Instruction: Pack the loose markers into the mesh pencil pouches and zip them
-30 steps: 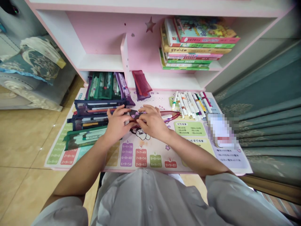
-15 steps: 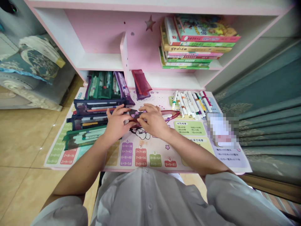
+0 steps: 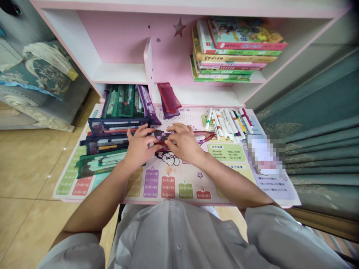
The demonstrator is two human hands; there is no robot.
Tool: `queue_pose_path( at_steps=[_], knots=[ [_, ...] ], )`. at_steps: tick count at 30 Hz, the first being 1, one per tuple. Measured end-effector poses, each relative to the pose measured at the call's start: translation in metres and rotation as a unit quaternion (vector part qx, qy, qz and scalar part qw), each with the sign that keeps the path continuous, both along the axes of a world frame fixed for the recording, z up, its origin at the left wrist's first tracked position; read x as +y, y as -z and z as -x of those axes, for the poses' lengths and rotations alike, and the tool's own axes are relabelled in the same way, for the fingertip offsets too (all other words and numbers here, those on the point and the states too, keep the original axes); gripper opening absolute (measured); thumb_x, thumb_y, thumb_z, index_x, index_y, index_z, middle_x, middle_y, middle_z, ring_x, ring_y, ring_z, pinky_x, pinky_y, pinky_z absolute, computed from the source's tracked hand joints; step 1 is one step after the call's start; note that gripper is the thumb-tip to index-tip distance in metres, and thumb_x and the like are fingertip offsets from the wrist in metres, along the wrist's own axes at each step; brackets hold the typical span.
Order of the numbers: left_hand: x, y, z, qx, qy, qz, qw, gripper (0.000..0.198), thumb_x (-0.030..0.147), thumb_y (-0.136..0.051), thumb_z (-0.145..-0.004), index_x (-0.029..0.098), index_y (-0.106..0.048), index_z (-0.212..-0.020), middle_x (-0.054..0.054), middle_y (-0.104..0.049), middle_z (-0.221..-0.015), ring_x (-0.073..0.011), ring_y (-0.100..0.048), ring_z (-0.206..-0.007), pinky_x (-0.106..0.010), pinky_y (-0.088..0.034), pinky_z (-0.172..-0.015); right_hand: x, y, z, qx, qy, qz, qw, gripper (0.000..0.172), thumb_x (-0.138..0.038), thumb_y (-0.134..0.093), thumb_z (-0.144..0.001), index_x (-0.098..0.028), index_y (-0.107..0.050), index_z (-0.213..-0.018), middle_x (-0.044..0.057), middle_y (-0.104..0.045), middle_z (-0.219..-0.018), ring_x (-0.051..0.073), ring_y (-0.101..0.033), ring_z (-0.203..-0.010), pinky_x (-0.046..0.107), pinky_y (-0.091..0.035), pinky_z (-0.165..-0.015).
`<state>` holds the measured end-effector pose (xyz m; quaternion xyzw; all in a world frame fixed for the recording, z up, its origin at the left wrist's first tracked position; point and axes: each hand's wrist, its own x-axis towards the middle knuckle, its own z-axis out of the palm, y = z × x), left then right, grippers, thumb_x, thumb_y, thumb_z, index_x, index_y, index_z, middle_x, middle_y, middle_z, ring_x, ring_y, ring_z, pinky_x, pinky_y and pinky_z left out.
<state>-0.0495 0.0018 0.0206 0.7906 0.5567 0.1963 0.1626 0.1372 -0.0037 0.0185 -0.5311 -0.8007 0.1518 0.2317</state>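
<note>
A dark red mesh pencil pouch point(image 3: 206, 136) lies on the printed desk mat point(image 3: 168, 183), with white markers showing inside. My left hand point(image 3: 139, 146) grips its left end. My right hand point(image 3: 183, 144) rests on its middle, fingers curled over the top edge near the zipper. Both hands hide most of the pouch. Left of my left hand lie stacked filled pouches: a navy one point(image 3: 117, 126), another navy one point(image 3: 105, 145) and a green one point(image 3: 98, 163).
Loose markers point(image 3: 227, 121) lie in a row at the right of the mat. More pouches point(image 3: 125, 101) and a red one point(image 3: 168, 98) lean under the pink shelf. Books point(image 3: 230, 52) are stacked on the shelf. A curtain hangs at right.
My right hand has shifted slightly up and left on the red pouch; otherwise nothing has moved.
</note>
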Motion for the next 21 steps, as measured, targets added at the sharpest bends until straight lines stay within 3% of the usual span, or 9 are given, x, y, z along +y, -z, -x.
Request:
queue_pose_path(
  at_steps=[21],
  knots=[
    [-0.0002,0.0002,0.0019,0.001,-0.001,-0.006,1.0,0.006,0.024,-0.076,-0.083,0.028,-0.076,-0.078,-0.004,-0.07,-0.128,-0.0347,-0.047,-0.14,-0.076,-0.016,-0.115,0.0033,-0.0048,-0.0053,-0.005,0.02,0.014,1.0,0.024,-0.019,-0.06,-0.087,-0.02,-0.07,-0.066,0.009,-0.069,-0.124,0.033,-0.05,-0.132,0.063,-0.033,-0.108]
  ],
)
